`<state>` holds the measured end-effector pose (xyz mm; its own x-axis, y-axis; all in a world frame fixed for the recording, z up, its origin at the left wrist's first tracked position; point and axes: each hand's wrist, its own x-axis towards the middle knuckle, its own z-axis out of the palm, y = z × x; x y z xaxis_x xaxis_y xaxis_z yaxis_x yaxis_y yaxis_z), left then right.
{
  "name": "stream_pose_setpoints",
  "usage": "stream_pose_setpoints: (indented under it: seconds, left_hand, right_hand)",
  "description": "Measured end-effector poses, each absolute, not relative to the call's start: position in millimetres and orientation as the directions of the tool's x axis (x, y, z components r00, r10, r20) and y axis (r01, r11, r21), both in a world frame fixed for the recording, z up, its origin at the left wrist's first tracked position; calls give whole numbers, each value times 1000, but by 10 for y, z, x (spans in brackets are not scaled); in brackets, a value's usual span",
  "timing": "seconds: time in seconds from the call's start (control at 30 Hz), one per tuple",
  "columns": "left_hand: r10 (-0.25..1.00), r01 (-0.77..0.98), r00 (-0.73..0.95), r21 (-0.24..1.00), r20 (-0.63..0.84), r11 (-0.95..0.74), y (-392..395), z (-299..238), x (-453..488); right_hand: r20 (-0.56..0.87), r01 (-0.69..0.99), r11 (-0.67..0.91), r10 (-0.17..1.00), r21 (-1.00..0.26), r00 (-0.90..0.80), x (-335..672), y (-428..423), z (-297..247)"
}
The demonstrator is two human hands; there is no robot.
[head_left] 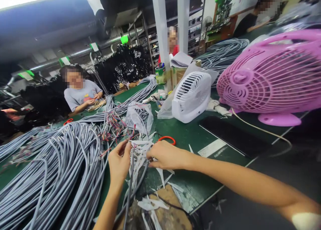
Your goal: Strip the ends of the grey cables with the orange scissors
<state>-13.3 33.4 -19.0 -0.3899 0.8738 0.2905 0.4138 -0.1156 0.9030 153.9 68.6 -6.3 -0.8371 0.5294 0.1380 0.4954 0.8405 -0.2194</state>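
My left hand is pinched on the end of a grey cable that runs down toward me. My right hand is closed on the white paper strips bunched around that cable's end, just right of the left hand. Both hands work close together over the green table. Coloured inner wires stick out of the cable ends just beyond my fingers. More white strips litter the table edge below my hands.
A large pile of grey cables fills the left. Red-handled scissors lie behind my right hand. A clear plastic bag, white fan and pink fan stand further back. A seated person works across the table.
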Motion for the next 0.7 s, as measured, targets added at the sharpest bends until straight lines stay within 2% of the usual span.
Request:
stream_pose_setpoints:
  seconds: [0.07, 0.13, 0.33, 0.4, 0.5, 0.57, 0.7]
  left_hand:
    - [877, 425, -381, 898, 293, -115, 338, -205, -133]
    - [884, 437, -369, 893, 287, -107, 328, -218, -108]
    - [888, 418, -369, 902, 274, -105, 293, -223, -33]
    - [888, 357, -389, 929, 245, -100, 292, -207, -32]
    - [902, 200, -400, 976, 164, -89, 286, -167, -29]
    - [920, 79, -372, 992, 119, -96, 275, -130, -16]
    - [952, -142, -299, 984, 61, -107, 251, -39, 26]
  right_hand:
    - [83, 474, 833, 514, -286, -854, 1598, 696, -70]
    - [87, 435, 839, 485, -325, -870, 1626, 708, -91]
    - [-50, 396, 859, 403, -324, -914, 1681, 783, -23]
    - [-66, 537, 806, 539, -249, -840, 1708, 821, 20]
    - [-105, 773, 628, 765, -93, -635, 1708, 875, 11]
    - [-140, 809, 586, 797, -53, -587, 1677, 904, -43]
    - [-119, 829, 556, 820, -65, -559, 1649, 958, -99]
